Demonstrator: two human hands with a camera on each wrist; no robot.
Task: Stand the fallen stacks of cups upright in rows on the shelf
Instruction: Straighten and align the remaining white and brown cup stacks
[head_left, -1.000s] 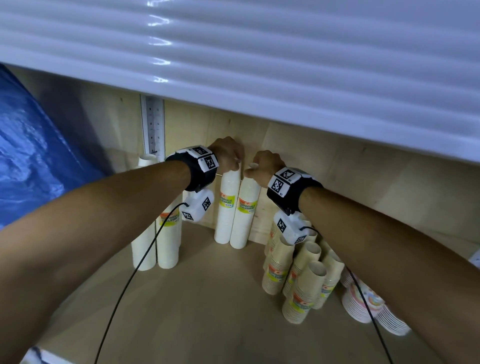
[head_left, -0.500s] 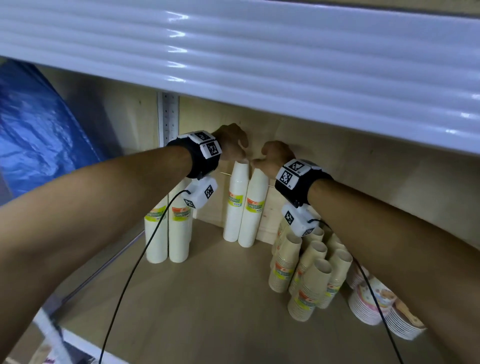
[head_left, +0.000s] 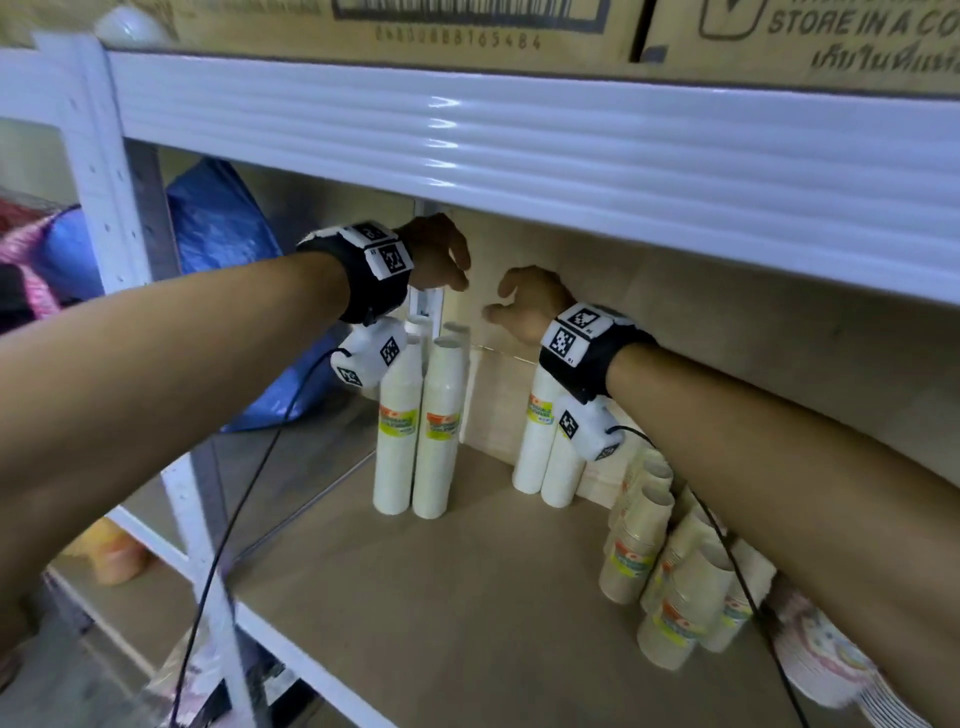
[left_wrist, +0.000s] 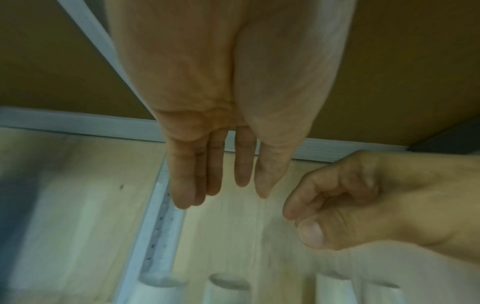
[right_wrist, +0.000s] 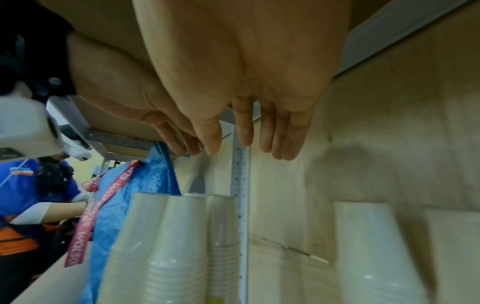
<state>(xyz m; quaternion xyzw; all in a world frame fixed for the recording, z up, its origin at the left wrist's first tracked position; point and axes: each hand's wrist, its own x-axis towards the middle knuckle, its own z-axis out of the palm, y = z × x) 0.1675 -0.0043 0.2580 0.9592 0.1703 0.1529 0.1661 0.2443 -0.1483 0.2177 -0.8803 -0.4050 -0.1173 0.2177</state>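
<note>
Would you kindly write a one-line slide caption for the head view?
Both hands, left hand and right hand, hover empty above upright white cup stacks on the shelf.

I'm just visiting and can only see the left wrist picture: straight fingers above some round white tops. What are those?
Observer: The head view shows tall stacks of white cups, clustered upright at the left of the shelf.
Visitor: Are there any others?
Observer: A second upright white pair stands against the back wall.
Visitor: So it's all tidy?
Observer: No. On the right, beige cup stacks sit tilted, next to a pile of plates.
</note>
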